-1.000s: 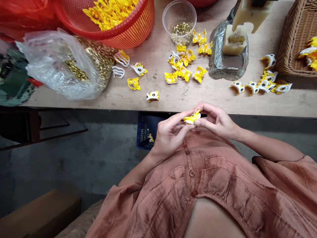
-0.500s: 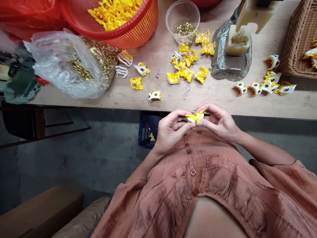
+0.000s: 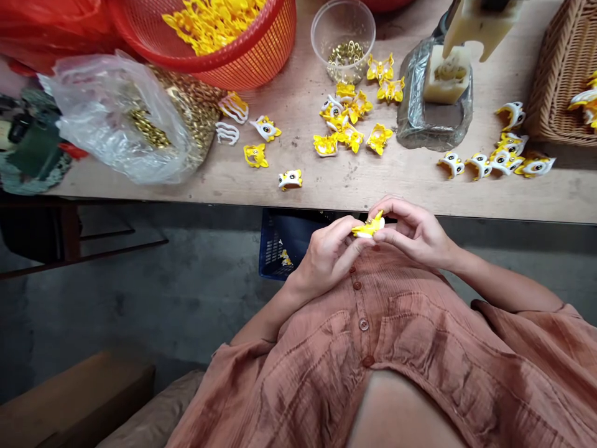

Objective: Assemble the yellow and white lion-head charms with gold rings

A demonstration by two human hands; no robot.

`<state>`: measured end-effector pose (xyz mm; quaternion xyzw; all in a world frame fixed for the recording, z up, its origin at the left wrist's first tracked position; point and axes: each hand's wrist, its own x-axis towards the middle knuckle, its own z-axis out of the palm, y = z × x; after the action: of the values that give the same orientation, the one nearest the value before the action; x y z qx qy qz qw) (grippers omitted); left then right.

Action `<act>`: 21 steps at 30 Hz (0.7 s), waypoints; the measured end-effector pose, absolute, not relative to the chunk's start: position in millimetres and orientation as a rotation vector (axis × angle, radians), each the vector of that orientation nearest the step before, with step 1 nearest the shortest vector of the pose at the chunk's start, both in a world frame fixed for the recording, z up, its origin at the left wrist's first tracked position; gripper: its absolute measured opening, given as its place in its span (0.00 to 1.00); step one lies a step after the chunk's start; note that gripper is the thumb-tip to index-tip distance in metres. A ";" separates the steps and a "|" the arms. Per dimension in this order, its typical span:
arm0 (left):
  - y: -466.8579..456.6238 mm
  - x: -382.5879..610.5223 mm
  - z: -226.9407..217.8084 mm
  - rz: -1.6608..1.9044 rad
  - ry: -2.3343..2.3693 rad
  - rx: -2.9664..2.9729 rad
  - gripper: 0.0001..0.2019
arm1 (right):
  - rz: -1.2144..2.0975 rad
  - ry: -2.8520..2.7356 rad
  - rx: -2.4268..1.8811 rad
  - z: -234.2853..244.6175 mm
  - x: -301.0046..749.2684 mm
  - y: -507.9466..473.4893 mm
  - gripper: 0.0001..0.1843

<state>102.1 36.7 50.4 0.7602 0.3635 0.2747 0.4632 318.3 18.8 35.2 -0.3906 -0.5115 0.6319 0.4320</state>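
Observation:
Just off the table's front edge, both hands pinch one small yellow and white plastic animal-head piece (image 3: 368, 228). My left hand (image 3: 329, 252) grips its left end between thumb and fingers. On the right end, my right hand (image 3: 413, 231) has its thumb below and fingertips above. A small gold-coloured bit shows at the top of the piece. Several similar yellow pieces (image 3: 351, 135) lie in a loose cluster on the table, and one white-and-yellow piece with eyes (image 3: 290, 179) sits close to the front edge.
A red mesh basket (image 3: 261, 59) holds yellow parts. Beside it lies a clear plastic bag (image 3: 112, 124) of brass-coloured bits. A clear tub (image 3: 342, 25) contains metal rings. A press-like fixture (image 3: 433, 118) stands right of centre, near a wicker basket (image 3: 555, 93). Below sits a blue crate (image 3: 280, 242).
The held piece has tilted and moved slightly down and right. My left hand has shifted right, its fingers closer in around the left end. The things on the table have stayed put.

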 end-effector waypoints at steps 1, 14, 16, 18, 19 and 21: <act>35.9 102.2 51.0 0.695 0.890 1.906 0.06 | 1.527 -1.317 -0.984 35.0 318.2 18.1 0.10; 30.0 106.1 37.5 0.783 1.023 1.582 0.10 | 1.377 -1.442 -1.123 29.8 311.4 18.5 0.13; 29.0 110.5 36.3 0.797 1.017 1.383 0.11 | 1.386 -1.317 -1.127 25.5 306.7 17.8 0.18; 29.5 115.6 36.4 0.814 0.992 1.188 0.12 | 1.265 -1.238 -1.119 20.2 301.2 17.4 0.20; 30.3 117.7 36.6 0.819 0.976 1.107 0.13 | 1.174 -1.239 -1.107 17.6 298.7 17.6 0.18; 32.3 120.0 36.4 0.828 0.960 0.978 0.15 | 1.007 -1.301 -1.085 13.9 295.2 19.0 0.09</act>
<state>120.0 32.3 36.4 0.4383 0.4305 0.3710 0.6964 295.2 19.0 13.9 -0.4591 -0.5500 0.4260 0.5525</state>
